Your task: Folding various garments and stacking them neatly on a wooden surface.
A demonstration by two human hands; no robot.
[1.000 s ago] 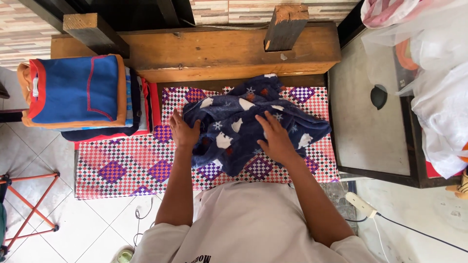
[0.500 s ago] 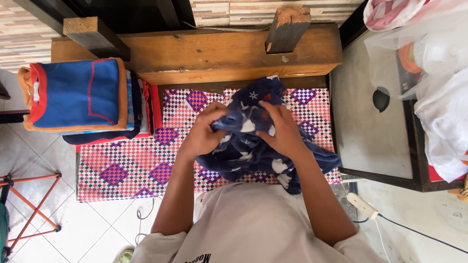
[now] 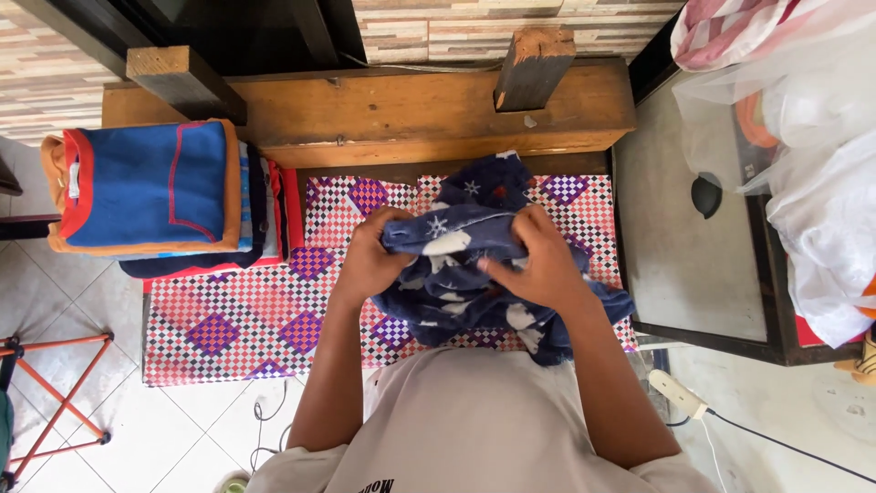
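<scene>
A dark blue garment (image 3: 456, 233) with white stars and shapes is bunched up over a pink and purple checkered cloth (image 3: 265, 310). My left hand (image 3: 370, 260) grips its left side and my right hand (image 3: 538, 265) clutches its right side, lifting it off the cloth. Part of the garment hangs down near my right forearm. A white shirt on my body fills the bottom of the view.
A stack of folded clothes, topped by a blue shirt with orange trim (image 3: 146, 187), sits at the left. A wooden bench (image 3: 411, 105) runs behind. A grey table (image 3: 684, 265) with plastic bags (image 3: 812, 183) stands right. A red folding frame (image 3: 46, 402) stands on the tiles.
The garment lay spread flat under both hands; now both hands have gathered it into a bunch and raised it off the checkered cloth.
</scene>
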